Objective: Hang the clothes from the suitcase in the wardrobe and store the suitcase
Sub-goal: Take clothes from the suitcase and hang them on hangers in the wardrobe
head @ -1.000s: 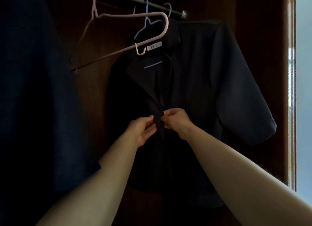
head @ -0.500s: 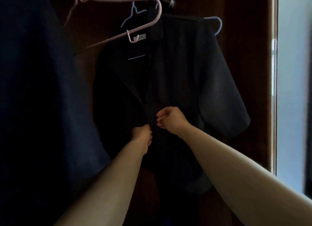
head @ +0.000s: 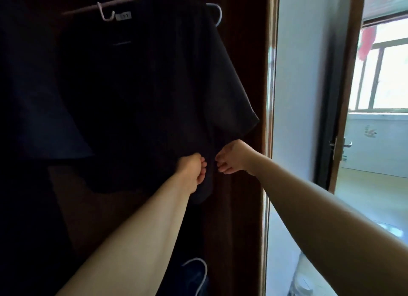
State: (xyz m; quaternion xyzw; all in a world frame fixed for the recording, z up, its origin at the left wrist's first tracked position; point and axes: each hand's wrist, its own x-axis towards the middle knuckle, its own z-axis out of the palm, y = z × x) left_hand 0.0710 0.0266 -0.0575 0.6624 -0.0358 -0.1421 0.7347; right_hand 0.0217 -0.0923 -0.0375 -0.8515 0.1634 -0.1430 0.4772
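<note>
A dark short-sleeved jacket (head: 167,81) hangs inside the dim wardrobe, one blue hanger tip (head: 217,11) showing at its right shoulder. My left hand (head: 193,171) pinches the left front edge low down. My right hand (head: 231,160) pinches the right front edge just beside it. The two hands sit close together near the hem. An empty pink hanger (head: 114,6) dangles in front of the collar and its white label (head: 123,16). No suitcase is in view.
Another dark blue garment (head: 33,92) hangs at the left. A white hanger (head: 198,271) lies low in the wardrobe. The wardrobe's brown side panel (head: 247,52) stands right of the jacket. Beyond it are a pale wall, an open door (head: 337,119) and a bright window (head: 386,70).
Both hands slid down the jacket's front opening from chest height to near the hem. The view swung right, revealing the doorway and window.
</note>
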